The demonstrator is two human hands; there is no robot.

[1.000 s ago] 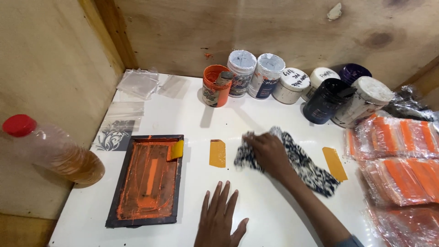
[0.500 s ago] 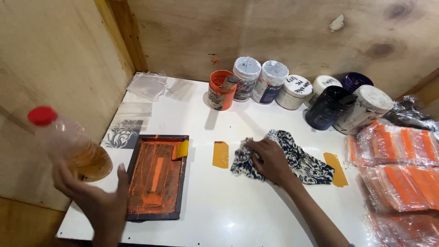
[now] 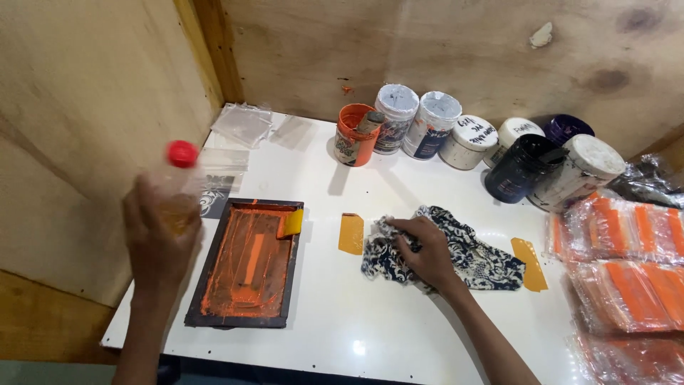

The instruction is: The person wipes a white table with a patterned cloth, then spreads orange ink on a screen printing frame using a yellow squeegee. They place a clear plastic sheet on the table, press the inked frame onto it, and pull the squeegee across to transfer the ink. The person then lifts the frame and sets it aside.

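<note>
My left hand is wrapped around a clear plastic bottle with a red cap, held up at the left, above the near-left edge of the white surface. The fingers are curled round the body, which is blurred, so I cannot read the exact grip. I judge the bottle light and a bit slippery, with thin walls that would give under a squeeze; the amber liquid low inside would slosh, so the mid-body is the place to hold it.

My right hand lies on a dark patterned cloth in the middle of the surface, fingers bunched and pressing into the folds. The cloth looks soft and limp, and it would gather wherever I pinch it.

Counting: one dark-framed screen smeared with orange ink at the near left, with one yellow scraper resting on its far right corner. Two more orange-yellow scrapers lie flat on either side of the cloth. Eight paint jars stand along the far wall. Several packets of orange pieces are stacked at the right.
</note>
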